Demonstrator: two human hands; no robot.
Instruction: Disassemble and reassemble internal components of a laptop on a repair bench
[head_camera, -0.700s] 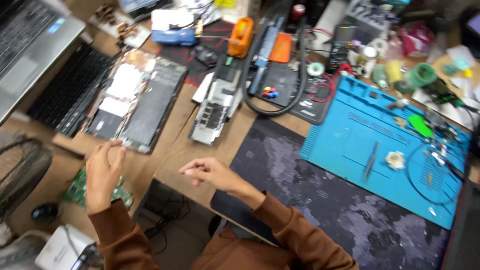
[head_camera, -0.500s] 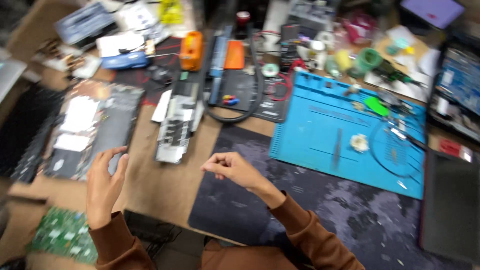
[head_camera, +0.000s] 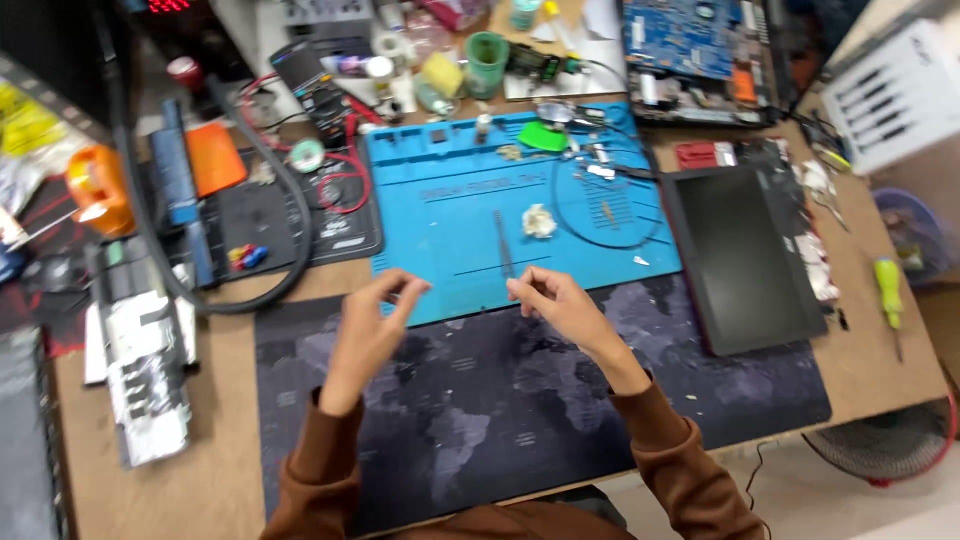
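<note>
Presently: left hand (head_camera: 367, 335) fingers loosely curled, empty | right hand (head_camera: 560, 305) fingertips pinched together, contents unclear | tweezers (head_camera: 504, 243) on blue mat (head_camera: 440, 215), just beyond both.

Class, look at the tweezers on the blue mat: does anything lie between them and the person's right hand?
Nothing visible does. The tweezers lie on bare blue mat, just beyond the right hand; the white wad sits off to their right.

- big dark desk mat with a faded world-map print (head_camera: 480, 420), covering the front of the bench
- flat black rectangular panel (head_camera: 745, 255), off to the right
- yellow-handled screwdriver (head_camera: 888, 290), near the right edge
- orange plastic card (head_camera: 215, 157), back left
- green cylindrical cup (head_camera: 487, 62), at the back
- blue circuit board (head_camera: 690, 35), top right
</note>
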